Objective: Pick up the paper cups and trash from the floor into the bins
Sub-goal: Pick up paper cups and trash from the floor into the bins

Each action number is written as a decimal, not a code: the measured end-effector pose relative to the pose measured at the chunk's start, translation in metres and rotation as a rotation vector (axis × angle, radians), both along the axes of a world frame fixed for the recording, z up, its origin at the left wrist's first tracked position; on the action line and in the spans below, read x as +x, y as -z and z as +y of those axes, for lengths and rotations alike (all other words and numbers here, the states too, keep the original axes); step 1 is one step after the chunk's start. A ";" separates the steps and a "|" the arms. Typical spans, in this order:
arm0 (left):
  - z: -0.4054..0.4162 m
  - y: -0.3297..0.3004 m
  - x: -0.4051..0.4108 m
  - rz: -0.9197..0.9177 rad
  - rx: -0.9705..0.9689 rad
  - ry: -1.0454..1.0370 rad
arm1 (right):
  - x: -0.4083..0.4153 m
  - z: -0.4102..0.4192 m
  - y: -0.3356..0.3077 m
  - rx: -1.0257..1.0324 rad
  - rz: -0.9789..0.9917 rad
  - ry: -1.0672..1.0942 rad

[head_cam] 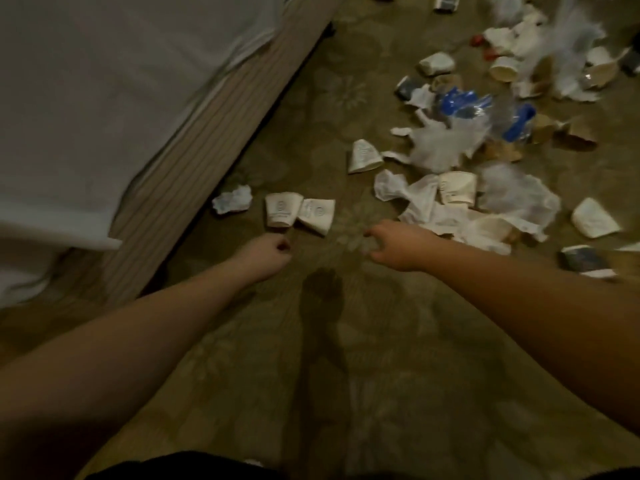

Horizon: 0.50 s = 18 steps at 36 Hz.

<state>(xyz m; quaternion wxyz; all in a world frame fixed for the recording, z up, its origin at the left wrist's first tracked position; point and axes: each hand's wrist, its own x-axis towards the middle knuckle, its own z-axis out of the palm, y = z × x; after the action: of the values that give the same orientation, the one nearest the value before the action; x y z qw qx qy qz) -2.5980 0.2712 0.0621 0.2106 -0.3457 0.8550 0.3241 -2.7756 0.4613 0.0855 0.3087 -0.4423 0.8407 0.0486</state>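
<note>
Reaching forward over the patterned carpet (329,358) from the lower corners of the frame: two bare forearms. Left hand (268,251), just left of centre, curled into a fist with nothing visible inside it, knuckles close below a pair of flattened paper cups (299,213) lying side by side and touching each other. Right hand (398,245), just right of centre, fingers loosely bent and spread apart, gripping nothing, hovering beside the near edge of a heap of white wrappers and napkins (446,209).

Lying left of the cup pair, near the bed base: a crumpled paper ball (233,203). Sitting alone above centre-right: another squashed cup (364,156) on its side. Strewn further along the right half of the frame up to the upper right corner: more trash, including a crushed clear plastic bottle with a blue label (474,109), torn brown paper pieces (575,133), several cream cups (504,68), and a white cup (594,218) at the right edge. Blurred heavily in the upper right, so contents there hard to tell.

Filling the upper left: a bed with a grey sheet (104,81) over a striped base (194,161) running diagonally.
</note>
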 end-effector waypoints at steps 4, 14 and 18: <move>-0.020 0.005 0.020 -0.045 0.067 0.024 | 0.021 -0.032 0.001 0.078 -0.024 0.008; -0.060 -0.016 0.031 -0.142 0.178 0.007 | 0.026 -0.111 -0.037 0.185 -0.023 0.005; -0.065 -0.007 0.019 -0.193 0.154 -0.002 | 0.016 -0.136 -0.027 0.182 0.004 -0.074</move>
<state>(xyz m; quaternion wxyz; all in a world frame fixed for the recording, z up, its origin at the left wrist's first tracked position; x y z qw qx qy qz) -2.5794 0.2059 0.0695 0.3175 -0.3587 0.8030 0.3545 -2.7594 0.3251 0.1125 0.3439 -0.4432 0.8165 0.1368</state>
